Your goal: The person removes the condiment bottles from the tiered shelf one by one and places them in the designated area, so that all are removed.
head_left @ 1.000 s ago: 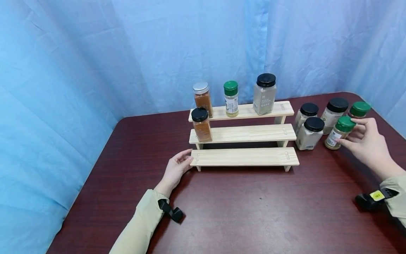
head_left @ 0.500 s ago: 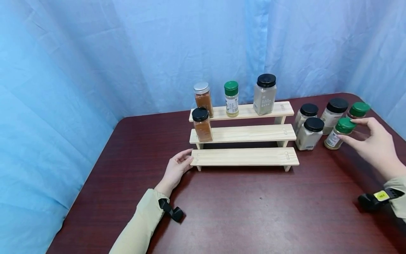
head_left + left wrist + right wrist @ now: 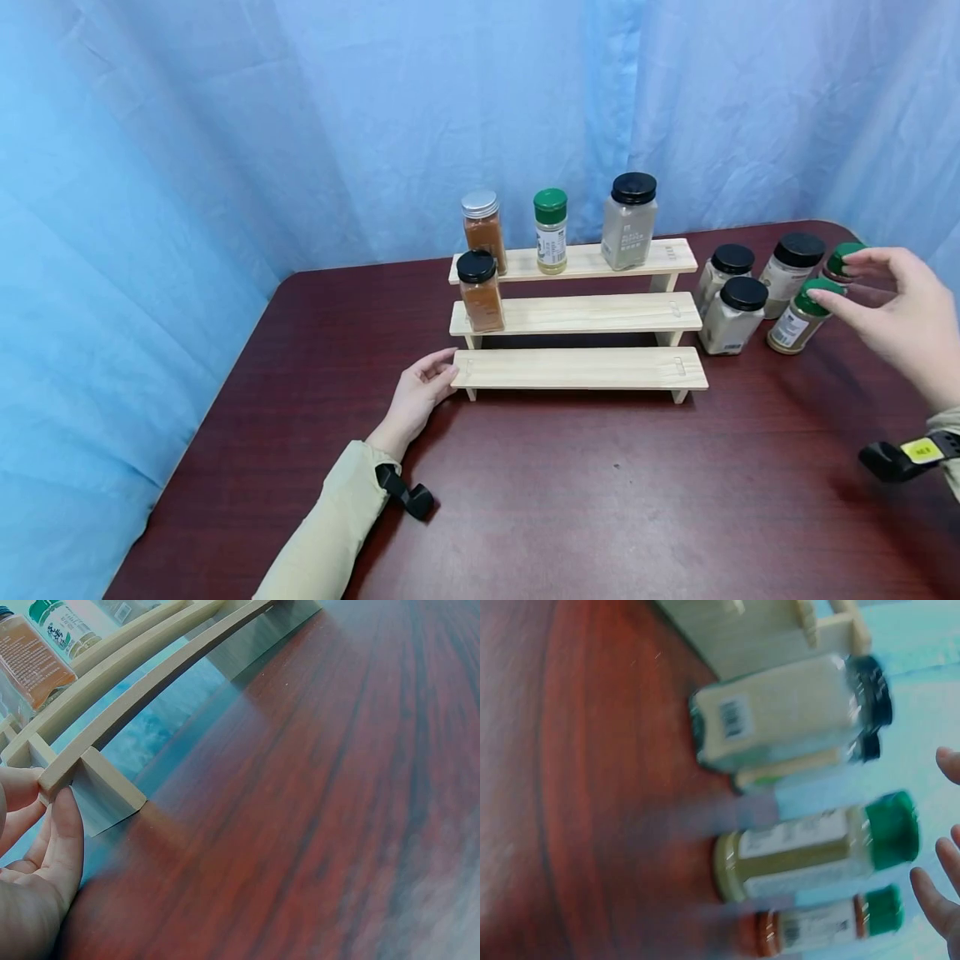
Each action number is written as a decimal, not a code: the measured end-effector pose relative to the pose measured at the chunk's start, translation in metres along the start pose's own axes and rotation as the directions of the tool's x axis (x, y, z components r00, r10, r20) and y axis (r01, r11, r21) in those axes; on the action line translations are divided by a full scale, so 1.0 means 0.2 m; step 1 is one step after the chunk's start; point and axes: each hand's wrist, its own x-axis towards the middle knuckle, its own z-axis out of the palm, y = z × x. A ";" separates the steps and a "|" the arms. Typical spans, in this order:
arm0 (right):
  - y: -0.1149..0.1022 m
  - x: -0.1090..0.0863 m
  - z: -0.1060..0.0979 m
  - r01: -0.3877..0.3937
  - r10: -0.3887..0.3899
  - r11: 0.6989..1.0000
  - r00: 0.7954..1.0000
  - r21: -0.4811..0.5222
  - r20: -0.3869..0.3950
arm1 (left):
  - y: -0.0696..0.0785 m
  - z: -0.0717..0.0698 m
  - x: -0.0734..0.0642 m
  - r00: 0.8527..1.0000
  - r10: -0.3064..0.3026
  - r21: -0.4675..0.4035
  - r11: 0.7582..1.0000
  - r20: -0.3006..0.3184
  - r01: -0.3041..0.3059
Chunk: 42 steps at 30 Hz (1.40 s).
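Your right hand (image 3: 900, 312) hovers with fingers spread and relaxed, holding nothing, its fingertips at the cap of the green-lidded jar (image 3: 802, 314) standing on the tabletop (image 3: 600, 500) just right of the wooden rack (image 3: 581, 368). Your left hand (image 3: 420, 396) rests on the tabletop, its loosely bent fingers touching the left end of the rack's lowest step without gripping it.
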 end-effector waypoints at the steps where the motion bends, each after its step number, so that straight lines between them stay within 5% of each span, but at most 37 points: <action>1: -0.02 0.00 0.00 -0.001 0.001 1.000 1.000 0.001 -0.004 | 0.00 0.00 0.00 1.000 0.000 -0.001 1.000 0.000 0.000; 12: -0.28 0.00 0.01 0.123 -0.119 0.988 0.992 0.095 -0.044 | 0.00 0.00 0.00 1.000 -0.005 0.001 1.000 -0.006 0.005; 20: -0.49 -0.03 0.10 0.244 -0.243 0.916 0.969 0.318 -0.044 | 0.00 0.00 0.00 1.000 -0.002 0.013 1.000 -0.013 0.002; 28: -0.65 -0.05 0.25 0.361 -0.373 0.860 0.927 0.360 -0.038 | -0.01 0.00 0.00 1.000 0.006 0.023 1.000 -0.006 -0.005; 36: -0.79 -0.08 0.37 0.298 -0.372 0.852 0.923 0.431 0.095 | 0.00 0.00 -0.01 1.000 -0.001 0.015 1.000 -0.008 0.001; 42: -0.88 -0.08 0.47 0.287 -0.418 0.814 0.893 0.505 0.166 | 0.00 0.00 0.00 1.000 0.001 0.012 1.000 -0.008 -0.001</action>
